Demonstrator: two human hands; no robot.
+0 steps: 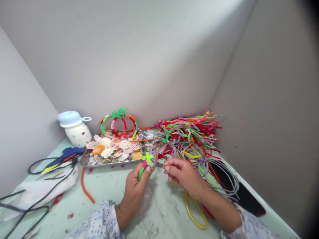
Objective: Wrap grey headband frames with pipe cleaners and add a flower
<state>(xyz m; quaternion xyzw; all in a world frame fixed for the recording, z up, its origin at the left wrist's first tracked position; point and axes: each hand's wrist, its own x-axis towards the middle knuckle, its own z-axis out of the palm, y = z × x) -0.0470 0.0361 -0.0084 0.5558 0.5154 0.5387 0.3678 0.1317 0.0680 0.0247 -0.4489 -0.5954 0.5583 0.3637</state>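
Observation:
My left hand (136, 189) is closed on a ring wrapped in pink, green and purple pipe cleaner (141, 172), held above the table. On top of this ring sits a bright green flower shape (148, 157). To its right, my right hand (183, 174) has thumb and fingertips pinched together, apart from the ring; whatever is between them is too small to make out. Behind the hands, a metal tray (112, 165) holds several seashells (107, 146). Two finished-looking rings of coloured pipe cleaner (136, 124), topped with green loops, stand on the shells.
A large heap of coloured pipe cleaners (191, 127) lies at the back right. Coils of grey wire (224, 177) rest over a black flat object (249, 196). Left stand a white jar with blue lid (78, 134), blue-handled pliers (64, 156) and black cables (37, 207).

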